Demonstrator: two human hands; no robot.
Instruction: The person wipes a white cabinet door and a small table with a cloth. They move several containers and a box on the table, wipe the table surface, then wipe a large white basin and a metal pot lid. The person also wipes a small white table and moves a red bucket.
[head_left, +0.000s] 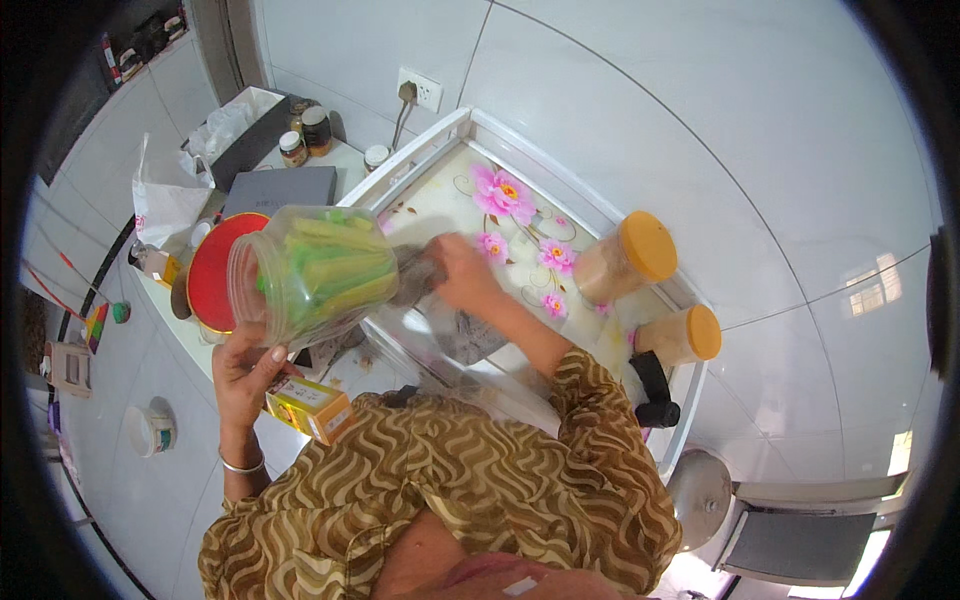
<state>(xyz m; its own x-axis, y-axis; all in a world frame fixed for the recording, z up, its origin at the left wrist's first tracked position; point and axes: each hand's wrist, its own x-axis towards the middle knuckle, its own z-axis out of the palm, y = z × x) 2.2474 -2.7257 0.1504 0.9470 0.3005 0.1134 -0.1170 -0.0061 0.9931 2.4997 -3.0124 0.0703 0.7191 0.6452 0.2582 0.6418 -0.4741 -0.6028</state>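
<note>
A clear plastic jar (337, 262) filled with green and yellow strips lies tilted on its side in my left hand (251, 367), its threaded mouth towards the left. My left fingers hold the jar near its mouth. Just below that hand is a yellow and white carton (309, 405); whether the hand also grips it is unclear. Against the jar's base, my right hand (465, 274) closes on a dark grey cloth (415, 276), blurred. Another dark grey crumpled piece (472, 337) lies lower on the flower-patterned surface (442, 199).
Two jars with orange lids (649, 247) (703, 334) and a black roll (658, 415) stand on the right of the white-rimmed surface. At left are a red round container (225, 274), a grey box (281, 189), small jars (316, 131) and a white bag (169, 199). A plug sits in the wall socket (429, 91).
</note>
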